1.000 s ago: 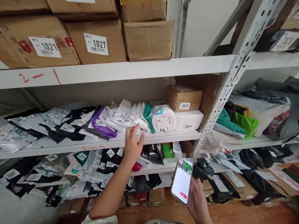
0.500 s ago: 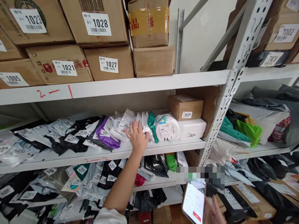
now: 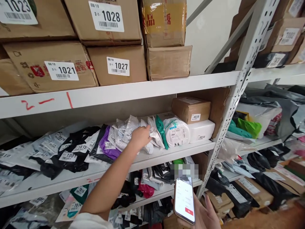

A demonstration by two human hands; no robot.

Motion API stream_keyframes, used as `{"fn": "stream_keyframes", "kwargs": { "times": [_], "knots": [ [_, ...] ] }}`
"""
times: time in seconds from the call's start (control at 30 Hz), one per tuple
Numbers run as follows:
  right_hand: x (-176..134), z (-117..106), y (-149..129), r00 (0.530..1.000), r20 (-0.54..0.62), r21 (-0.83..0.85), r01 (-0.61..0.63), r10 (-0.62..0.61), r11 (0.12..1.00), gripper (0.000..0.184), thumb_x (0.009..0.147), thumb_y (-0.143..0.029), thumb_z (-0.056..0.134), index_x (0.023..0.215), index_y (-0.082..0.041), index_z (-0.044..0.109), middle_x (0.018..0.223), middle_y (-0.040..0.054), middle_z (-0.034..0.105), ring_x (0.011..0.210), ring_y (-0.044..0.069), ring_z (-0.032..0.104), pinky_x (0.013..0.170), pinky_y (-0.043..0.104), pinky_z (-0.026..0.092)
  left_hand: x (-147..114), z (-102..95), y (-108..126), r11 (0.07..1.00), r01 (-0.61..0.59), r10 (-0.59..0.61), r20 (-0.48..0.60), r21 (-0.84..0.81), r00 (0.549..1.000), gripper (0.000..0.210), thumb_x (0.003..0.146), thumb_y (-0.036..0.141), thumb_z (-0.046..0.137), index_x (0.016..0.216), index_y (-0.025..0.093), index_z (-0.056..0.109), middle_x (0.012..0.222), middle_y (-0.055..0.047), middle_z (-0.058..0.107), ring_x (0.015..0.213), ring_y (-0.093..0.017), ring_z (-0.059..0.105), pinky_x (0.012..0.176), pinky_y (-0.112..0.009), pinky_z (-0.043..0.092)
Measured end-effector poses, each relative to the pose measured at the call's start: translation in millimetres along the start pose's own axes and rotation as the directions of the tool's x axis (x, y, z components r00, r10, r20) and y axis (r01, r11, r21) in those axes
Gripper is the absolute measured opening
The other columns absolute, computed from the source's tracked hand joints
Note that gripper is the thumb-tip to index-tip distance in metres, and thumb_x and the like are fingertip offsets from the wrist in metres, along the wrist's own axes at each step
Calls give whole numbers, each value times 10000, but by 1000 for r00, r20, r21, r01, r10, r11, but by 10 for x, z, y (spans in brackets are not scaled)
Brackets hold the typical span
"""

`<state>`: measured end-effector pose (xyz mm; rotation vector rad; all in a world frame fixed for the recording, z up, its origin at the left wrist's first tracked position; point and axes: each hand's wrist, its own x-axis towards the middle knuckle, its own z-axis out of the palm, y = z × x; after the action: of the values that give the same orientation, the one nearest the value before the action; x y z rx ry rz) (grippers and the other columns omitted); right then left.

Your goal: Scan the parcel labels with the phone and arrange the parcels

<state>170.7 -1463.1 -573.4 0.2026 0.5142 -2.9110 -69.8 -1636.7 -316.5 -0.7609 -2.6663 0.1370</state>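
Observation:
My left hand [image 3: 140, 138] reaches onto the middle shelf with its fingers curled in among a row of white plastic parcels [image 3: 131, 125]. Thumb and fingers close on one white plastic parcel, partly hidden by the hand. Just right of it stand a green bag [image 3: 162, 132] and a round white package [image 3: 176, 133]. A purple bag [image 3: 107, 144] lies to the left. Low in the view, my right hand [image 3: 206, 211] is wrapped around a smartphone [image 3: 184, 200] with a lit white screen and a red button.
Above, cardboard boxes [image 3: 116, 65] with number labels fill the top shelf behind its white beam [image 3: 133, 87]. A box marked 4039 [image 3: 190, 109] sits on a white box [image 3: 202, 132]. A perforated metal upright [image 3: 235, 95] divides the racks. More bagged parcels [image 3: 79, 194] crowd the lower shelf.
My left hand has gone from spread fingers to curled ones among the white parcels. The phone in my right hand has shifted left. The view has moved closer to the shelf.

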Motion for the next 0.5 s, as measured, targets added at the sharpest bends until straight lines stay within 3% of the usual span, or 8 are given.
{"fn": "stream_keyframes", "kwargs": {
  "times": [0.07,0.13,0.23,0.3,0.4,0.5],
  "knots": [
    [0,90,140,998,68,12,-21,21,1000,844,731,-835,572,1351,-262,573,1265,177,697,1201,403,626,789,510,586,171,-91,-150,999,-48,47,83,12,995,308,821,330,632,1061,152,705,1003,-152,711,965,-319,669,835,-407,525],
    [4,143,255,992,126,11,-16,14,1000,864,711,-829,602,1372,-276,548,1288,183,682,1172,409,640,729,482,599,326,-82,-201,994,-110,107,90,21,990,227,817,288,619,938,129,727,1027,-176,709,1018,-330,657,915,-421,488],
    [19,178,333,984,176,15,30,-32,999,833,729,-779,639,1400,-300,518,1284,175,682,1110,406,671,669,463,610,452,18,-225,972,-236,236,101,-3,967,251,813,185,593,1023,124,716,1153,-162,687,1133,-280,613,987,-342,438],
    [35,198,305,980,189,7,63,-63,998,813,746,-743,656,1415,-308,500,1273,168,687,1068,407,689,612,440,614,489,74,-268,956,-293,295,135,-37,946,271,829,177,570,1059,160,714,1162,-109,698,1097,-223,630,929,-273,455],
    [78,272,158,975,212,-67,85,-69,994,828,764,-701,678,1449,-290,462,1234,185,699,1008,413,707,572,431,611,542,108,-325,957,-286,291,191,-53,938,259,862,294,555,1025,212,739,1069,-68,734,980,-215,667,800,-270,486],
    [151,404,-69,964,261,-147,87,-46,985,847,777,-668,689,1482,-280,426,1247,193,684,1018,430,699,560,429,605,574,113,-258,973,-233,230,200,-11,952,302,838,398,578,977,199,758,1047,-103,732,940,-262,668,738,-309,486]
  ]
}}
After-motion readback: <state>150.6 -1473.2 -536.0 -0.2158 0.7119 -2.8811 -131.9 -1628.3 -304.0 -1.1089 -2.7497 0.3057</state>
